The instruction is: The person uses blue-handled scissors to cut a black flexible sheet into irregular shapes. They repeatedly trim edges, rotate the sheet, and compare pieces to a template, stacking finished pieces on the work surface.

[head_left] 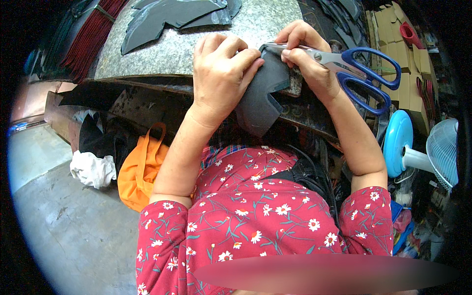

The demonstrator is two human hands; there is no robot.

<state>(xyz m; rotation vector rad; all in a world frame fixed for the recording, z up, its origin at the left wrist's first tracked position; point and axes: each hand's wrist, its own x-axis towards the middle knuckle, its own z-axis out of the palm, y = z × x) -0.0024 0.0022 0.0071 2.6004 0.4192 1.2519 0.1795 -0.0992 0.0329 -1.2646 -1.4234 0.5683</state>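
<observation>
My left hand (219,73) pinches the top edge of a black, notched piece of sheet material (268,81) between thumb and fingers. The piece hangs down over the table's front edge, its lower part pointing toward my lap. With the fingers of my right hand (312,64) I grip a pair of scissors (338,62) around the blades, close to the pivot. Their blue handles stick out to the right, past my hand. The blade tips reach the upper right edge of the black piece, partly covered by my fingers. Behind my hands lies a stack of similar dark pieces (174,22).
The speckled stone-like tabletop (105,66) ends just in front of me. Bundled dark red strips (93,39) are at far left. An orange bag (140,172) and white crumpled cloth (93,169) sit low on the left. A white fan (442,152) and cardboard pieces (393,54) are at right.
</observation>
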